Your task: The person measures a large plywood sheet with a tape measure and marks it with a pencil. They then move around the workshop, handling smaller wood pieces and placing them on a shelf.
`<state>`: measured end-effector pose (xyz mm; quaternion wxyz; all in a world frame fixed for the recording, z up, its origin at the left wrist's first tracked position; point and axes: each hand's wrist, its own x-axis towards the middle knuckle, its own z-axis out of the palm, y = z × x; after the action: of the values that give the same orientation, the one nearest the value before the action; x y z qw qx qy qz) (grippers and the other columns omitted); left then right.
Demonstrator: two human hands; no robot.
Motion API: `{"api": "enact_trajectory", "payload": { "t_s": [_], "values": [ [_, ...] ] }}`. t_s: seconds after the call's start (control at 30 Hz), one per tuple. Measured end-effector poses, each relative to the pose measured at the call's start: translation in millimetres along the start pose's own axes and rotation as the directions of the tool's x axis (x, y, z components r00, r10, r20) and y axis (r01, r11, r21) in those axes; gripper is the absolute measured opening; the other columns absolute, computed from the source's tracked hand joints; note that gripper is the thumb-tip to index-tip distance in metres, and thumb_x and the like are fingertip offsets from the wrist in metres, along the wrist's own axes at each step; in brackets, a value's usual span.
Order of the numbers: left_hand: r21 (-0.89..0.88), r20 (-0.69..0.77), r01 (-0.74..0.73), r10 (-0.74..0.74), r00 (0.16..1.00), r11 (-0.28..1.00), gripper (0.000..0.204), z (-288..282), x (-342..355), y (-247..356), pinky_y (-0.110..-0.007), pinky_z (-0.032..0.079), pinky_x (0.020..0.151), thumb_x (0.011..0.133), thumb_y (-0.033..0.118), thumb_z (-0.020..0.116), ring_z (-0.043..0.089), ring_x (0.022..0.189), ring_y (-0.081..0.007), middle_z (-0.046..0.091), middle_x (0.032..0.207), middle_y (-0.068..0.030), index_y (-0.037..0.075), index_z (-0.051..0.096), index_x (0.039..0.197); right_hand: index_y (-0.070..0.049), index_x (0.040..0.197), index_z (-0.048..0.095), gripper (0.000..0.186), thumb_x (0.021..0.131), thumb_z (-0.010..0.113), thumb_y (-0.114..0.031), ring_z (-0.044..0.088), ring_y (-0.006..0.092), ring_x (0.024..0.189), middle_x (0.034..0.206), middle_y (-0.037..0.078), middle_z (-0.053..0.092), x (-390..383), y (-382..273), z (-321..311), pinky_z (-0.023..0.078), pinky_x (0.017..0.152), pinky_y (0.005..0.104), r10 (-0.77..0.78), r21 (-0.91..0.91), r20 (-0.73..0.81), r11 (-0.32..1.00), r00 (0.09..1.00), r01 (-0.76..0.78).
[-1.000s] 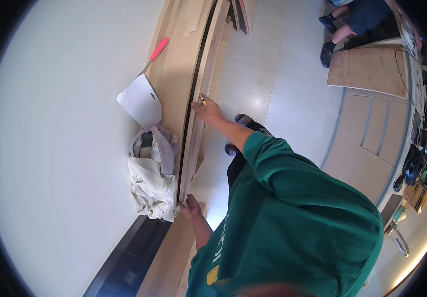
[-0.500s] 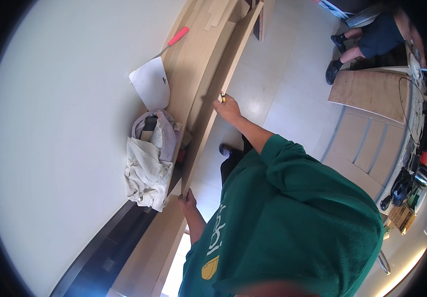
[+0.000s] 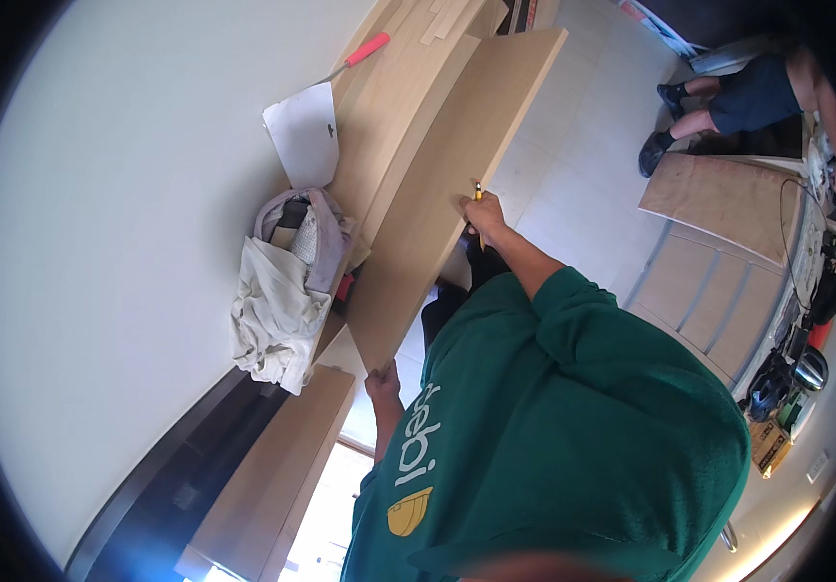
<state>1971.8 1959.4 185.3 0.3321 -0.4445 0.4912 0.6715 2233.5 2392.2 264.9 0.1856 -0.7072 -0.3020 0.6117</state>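
A long light-wood board [image 3: 466,131] slants across the middle, its broad face turned up. My right hand [image 3: 482,215] is closed on the board's near long edge, about midway along. Between its fingers sticks up a slim yellow stick-like tool [image 3: 478,191] with a dark end; I cannot make out whether it is a pencil. My left hand [image 3: 382,379] grips the corner at the board's lower end, its fingers partly hidden beneath. Beyond the board runs a light-wood cabinet top [image 3: 394,107].
On the cabinet lie a red-handled tool [image 3: 368,48], a white sheet [image 3: 302,136] and crumpled pale cloth [image 3: 282,310]. At the far right another person's legs [image 3: 728,102] stand beside a plywood panel [image 3: 719,199], which rests near drawers [image 3: 699,281] and a cluttered counter.
The board has turned from nearly edge-on to show its broad face. Its far end and my right hand have swung right, away from the cabinet; my left hand has moved slightly right and up.
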Motion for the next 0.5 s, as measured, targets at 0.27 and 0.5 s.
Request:
{"api": "enact_trajectory", "payload": {
  "t_s": [0.27, 0.5],
  "values": [
    [-0.135, -0.103, 0.17, -0.185, 0.977, 0.976, 0.042, -19.9, 14.2, -18.0, -0.059, 0.046, 0.102, 0.105, 0.018, 0.026, 0.048, 0.129, -0.0407, 0.048, 0.139, -0.0239, -0.001, 0.04, 0.14, 0.003, 0.082, 0.057, 0.025, 0.084, 0.069, -0.019, 0.057, 0.0183, 0.052, 0.071, 0.01, 0.06, 24.3, 28.4, -10.4, 0.048, 0.041, 0.0309, 0.176, 0.024, -0.048, 0.984, 0.983, -0.175],
    [0.51, -0.129, -0.078, 0.166, 0.978, 0.856, 0.052, 17.8, -63.7, -26.0, -0.051, 0.045, 0.102, 0.092, 0.017, 0.052, 0.052, 0.123, -0.0365, 0.052, 0.134, -0.0239, -0.002, 0.042, 0.14, 0.002, 0.086, 0.06, 0.018, 0.084, 0.068, -0.015, 0.059, 0.0181, 0.058, 0.076, 0.008, 0.06, 27.3, 38.3, -18.4, 0.05, 0.042, 0.0299, 0.217, 0.077, -0.058, 0.974, 0.974, -0.213]
  ]
}}
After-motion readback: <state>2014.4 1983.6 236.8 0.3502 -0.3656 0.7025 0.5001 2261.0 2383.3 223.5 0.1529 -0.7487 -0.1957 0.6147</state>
